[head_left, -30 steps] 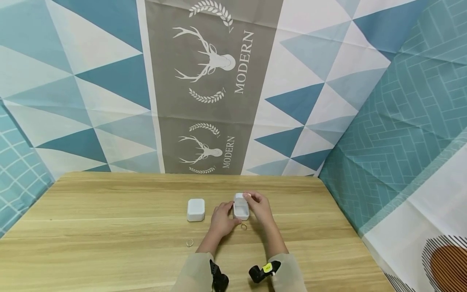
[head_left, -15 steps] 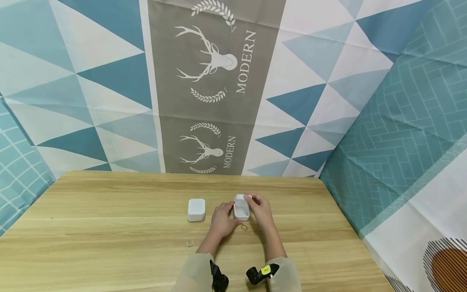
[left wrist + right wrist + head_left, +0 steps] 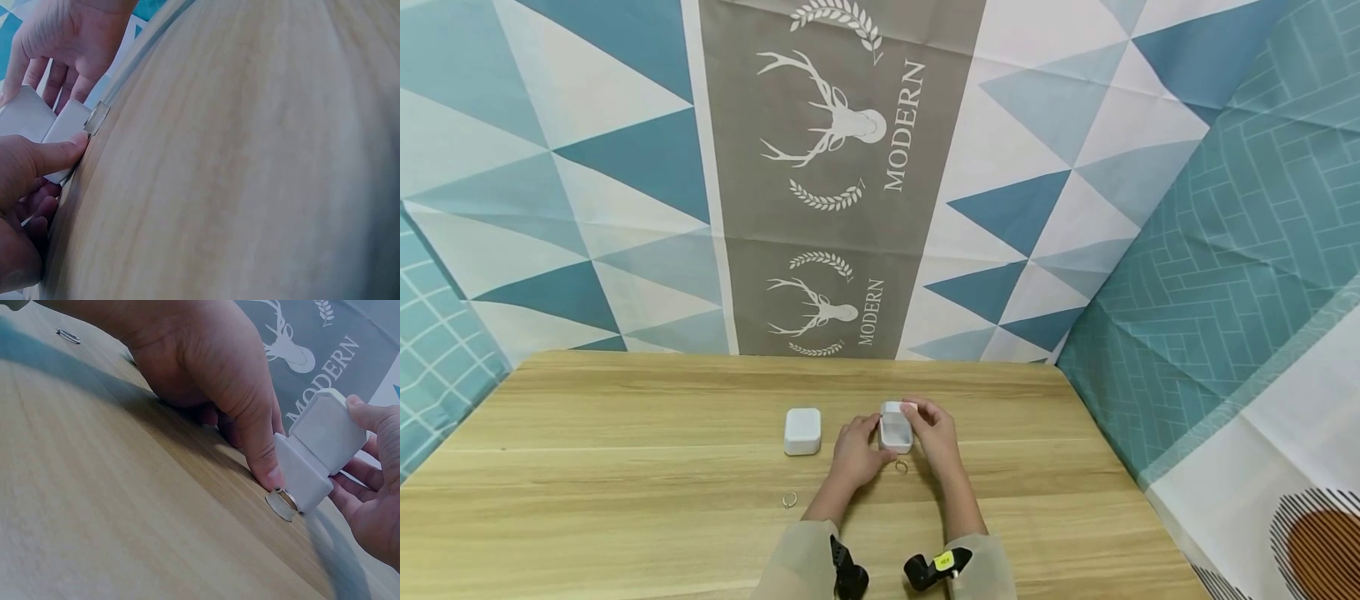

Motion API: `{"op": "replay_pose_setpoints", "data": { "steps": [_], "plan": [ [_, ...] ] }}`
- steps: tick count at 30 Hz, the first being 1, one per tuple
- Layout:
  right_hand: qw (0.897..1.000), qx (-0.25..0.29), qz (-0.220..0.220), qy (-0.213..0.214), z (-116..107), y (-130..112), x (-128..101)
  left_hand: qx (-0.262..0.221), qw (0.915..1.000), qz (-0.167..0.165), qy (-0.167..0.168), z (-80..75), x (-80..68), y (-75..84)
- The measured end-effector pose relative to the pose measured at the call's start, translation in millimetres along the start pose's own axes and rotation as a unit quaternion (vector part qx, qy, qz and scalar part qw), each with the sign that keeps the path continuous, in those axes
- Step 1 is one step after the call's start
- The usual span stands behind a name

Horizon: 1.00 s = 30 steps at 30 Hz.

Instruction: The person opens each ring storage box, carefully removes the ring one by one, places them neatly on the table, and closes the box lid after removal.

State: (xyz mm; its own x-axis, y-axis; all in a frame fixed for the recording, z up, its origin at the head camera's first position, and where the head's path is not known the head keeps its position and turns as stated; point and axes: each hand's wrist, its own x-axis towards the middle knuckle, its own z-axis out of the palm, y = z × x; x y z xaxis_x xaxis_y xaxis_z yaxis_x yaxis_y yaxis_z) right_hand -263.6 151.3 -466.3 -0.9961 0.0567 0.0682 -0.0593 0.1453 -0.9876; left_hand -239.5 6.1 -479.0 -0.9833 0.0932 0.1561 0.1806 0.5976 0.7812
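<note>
box (image 3: pixel 896 432): small, white, lid hinged open | both hands gripping it

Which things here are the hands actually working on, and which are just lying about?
In hand: open white box, steadied by left hand, lid held by right hand; ring lying beside it.
Lying about: closed white box; second ring; table.
</note>
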Motion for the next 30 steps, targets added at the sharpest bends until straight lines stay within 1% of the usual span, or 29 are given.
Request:
{"op": "replay_pose_setpoints", "data": {
  "steps": [7, 9, 30],
  "plan": [
    [1.0, -0.018, -0.015, 0.001, 0.8, -21.3, -14.4, 0.003, 1.0, 0.004, -0.002, -0.2, 0.3, 0.9],
    [1.0, -0.016, -0.018, 0.001, 0.7, -22.9, -16.4, 0.002, 1.0, 0.004, -0.003, -0.6, 0.3, 1.5],
    [1.0, -0.004, -0.018, -0.006, -0.4, -19.9, -16.2, 0.004, 1.0, -0.001, -0.004, -0.6, -0.1, 1.2]
  ]
}}
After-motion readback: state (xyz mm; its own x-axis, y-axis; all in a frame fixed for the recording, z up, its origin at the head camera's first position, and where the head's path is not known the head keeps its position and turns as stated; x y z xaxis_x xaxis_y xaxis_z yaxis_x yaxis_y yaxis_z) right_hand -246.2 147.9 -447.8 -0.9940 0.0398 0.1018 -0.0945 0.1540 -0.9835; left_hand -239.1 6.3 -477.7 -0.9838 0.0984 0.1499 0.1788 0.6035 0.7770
